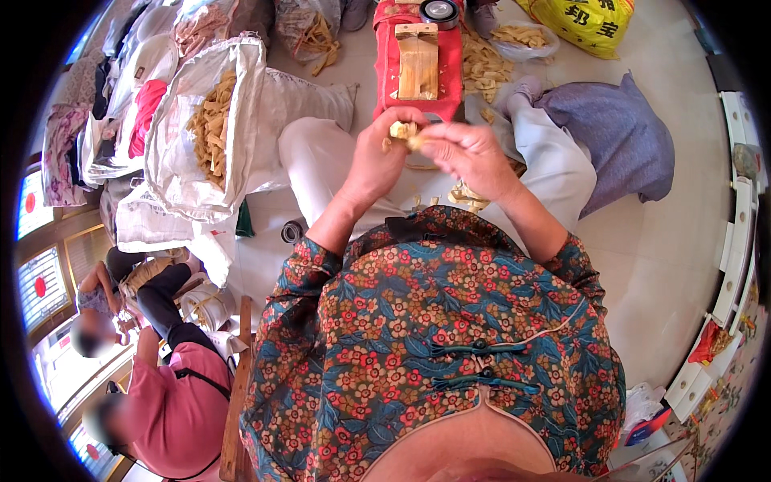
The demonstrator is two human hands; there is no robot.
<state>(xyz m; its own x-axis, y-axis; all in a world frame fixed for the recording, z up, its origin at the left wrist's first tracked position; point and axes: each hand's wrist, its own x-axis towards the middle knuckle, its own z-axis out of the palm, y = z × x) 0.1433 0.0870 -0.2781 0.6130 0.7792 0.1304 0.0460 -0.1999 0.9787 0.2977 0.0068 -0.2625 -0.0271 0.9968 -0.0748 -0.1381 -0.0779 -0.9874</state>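
Observation:
My left hand (379,157) is closed around a small pale yellow piece of folded strip (404,130), with the thumb and fingers pinching it. From the other side my right hand (475,157) pinches the tan end of the same piece; its fingers are slightly blurred. Both hands meet in front of a red cloth-covered bench (385,76), between my knees. On the bench lies a small wooden block (418,68) with a raised bar at its far end. The strip's exact material is hard to tell.
A white woven sack (165,153) full of tan strips (213,128) stands at the left. More strips (486,68) lie on the floor beyond my right hand, near a yellow bag (586,24). A round black-and-silver object (439,11) sits at the bench's far end. Two people sit at lower left.

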